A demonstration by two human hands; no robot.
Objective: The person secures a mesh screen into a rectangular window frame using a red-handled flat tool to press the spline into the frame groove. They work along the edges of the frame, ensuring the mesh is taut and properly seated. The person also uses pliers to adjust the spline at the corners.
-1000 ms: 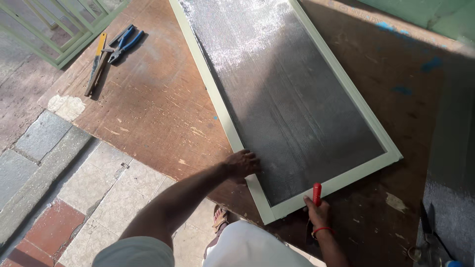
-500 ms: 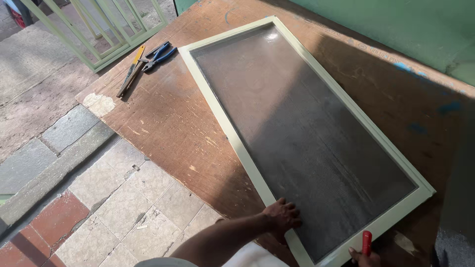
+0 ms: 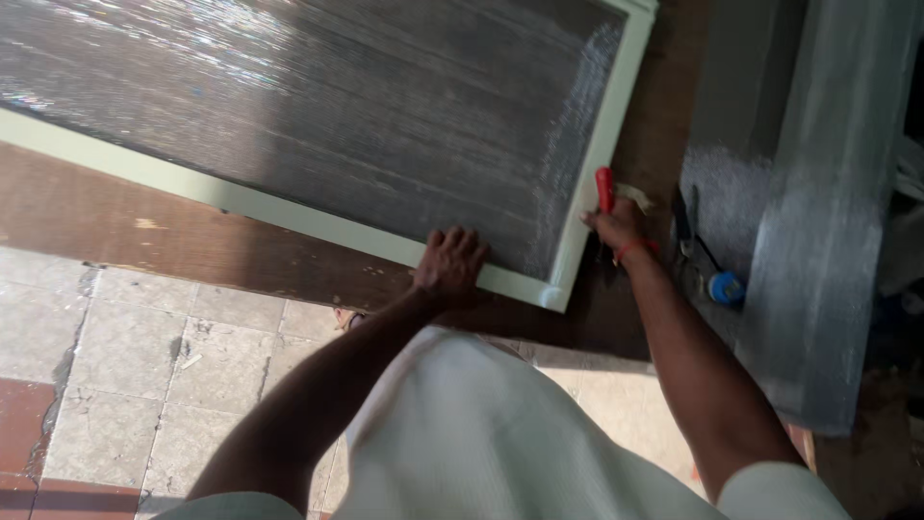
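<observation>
A pale green window frame [image 3: 289, 220] with grey wire mesh [image 3: 366, 106] lies flat on a brown wooden board [image 3: 192, 246]. My left hand [image 3: 450, 264] presses flat on the frame's near rail, close to the corner, fingers spread over the mesh edge. My right hand [image 3: 618, 227] is closed on a red-handled tool [image 3: 604, 189], held upright against the frame's right rail.
A roll of grey mesh [image 3: 818, 241] lies to the right of the board. Between it and the frame rest dark tools and a small blue round object [image 3: 727, 287]. Stone paving tiles [image 3: 125, 356] and red bricks [image 3: 29, 414] lie at lower left.
The view has swung right and closer to the frame's near corner. The pliers and green grille at the far left have left the view. Both hands stay at the frame's corner.
</observation>
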